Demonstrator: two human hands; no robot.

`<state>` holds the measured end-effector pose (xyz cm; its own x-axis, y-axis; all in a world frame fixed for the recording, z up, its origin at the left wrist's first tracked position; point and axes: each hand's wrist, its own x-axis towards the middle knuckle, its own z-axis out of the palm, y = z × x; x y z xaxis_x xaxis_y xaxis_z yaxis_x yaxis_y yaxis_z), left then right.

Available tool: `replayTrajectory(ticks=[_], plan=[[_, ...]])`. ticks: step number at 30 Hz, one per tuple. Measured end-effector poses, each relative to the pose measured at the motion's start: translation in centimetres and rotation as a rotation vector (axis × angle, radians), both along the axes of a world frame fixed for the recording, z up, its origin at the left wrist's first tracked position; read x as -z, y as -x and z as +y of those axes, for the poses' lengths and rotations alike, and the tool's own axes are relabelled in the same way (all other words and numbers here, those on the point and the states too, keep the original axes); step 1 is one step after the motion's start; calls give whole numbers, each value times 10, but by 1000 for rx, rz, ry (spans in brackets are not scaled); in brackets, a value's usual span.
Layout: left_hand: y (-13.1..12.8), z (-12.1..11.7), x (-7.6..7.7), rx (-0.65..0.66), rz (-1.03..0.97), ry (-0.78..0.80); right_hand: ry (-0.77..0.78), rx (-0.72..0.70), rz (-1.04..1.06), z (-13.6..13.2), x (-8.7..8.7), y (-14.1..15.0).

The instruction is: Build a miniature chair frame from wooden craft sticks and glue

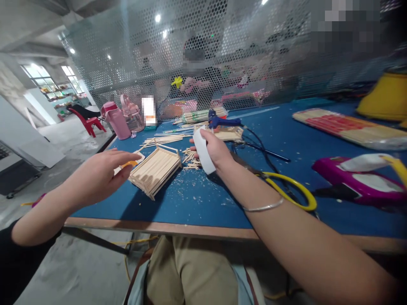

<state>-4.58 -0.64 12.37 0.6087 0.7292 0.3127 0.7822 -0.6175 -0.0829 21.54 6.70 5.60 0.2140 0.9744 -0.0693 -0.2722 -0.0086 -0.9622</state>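
Observation:
My left hand (95, 173) hovers at the left of a small wooden-stick bed-like model (155, 167), fingers stretched and thumb apart. A small orange thing (129, 164) shows between its thumb and fingers, apparently behind them; its kind is unclear. My right hand (216, 150) is closed round a white curved strip (204, 153), its material hard to make out. Short cut sticks (190, 159) lie in a heap between the model and that hand. A blue glue gun (224, 121) rests just beyond, near a second stick model (230, 134).
Longer loose sticks (165, 139) and bundled sticks (203, 114) lie farther back. A pink bottle (117, 120) stands at the left edge. On the right are yellow-handled scissors (310, 197), a purple tool (359, 180) and packed sticks (346, 127). A perforated screen (159, 63) borders the blue table (197, 209).

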Motion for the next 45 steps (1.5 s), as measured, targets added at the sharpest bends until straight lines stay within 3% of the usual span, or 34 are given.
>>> replayTrajectory(ticks=[2,5,8,10,14,18,21,24,28,31,37,41,45], plan=[[-7,-7,13,-41,-107,-108,117,-89,-38,-3,-1,4],[-24,-19,51,-92,-224,-260,211,-199,-83,-8,1,13],[-37,-22,89,-133,-232,-282,213,-196,-121,-12,7,21],[-36,-15,101,-108,-244,-262,229,-183,-169,-12,10,24],[-7,5,97,-70,-167,-141,240,-156,-230,-10,14,23],[9,1,89,-207,-105,-145,229,-116,-250,-8,13,20],[-14,-26,93,-174,-147,-165,177,-104,-223,-9,12,20],[-54,-52,102,18,-117,46,123,-70,-210,-9,11,20],[-87,-59,109,57,-128,147,93,-18,-174,-7,11,17],[-89,-44,105,18,-155,127,84,-1,-166,-5,12,16],[-71,15,90,-259,-91,38,70,-20,-169,-6,13,18],[-64,45,92,-228,-10,38,63,-8,-166,-9,10,18],[-60,51,89,-169,58,-6,64,-17,-178,-12,6,18]])
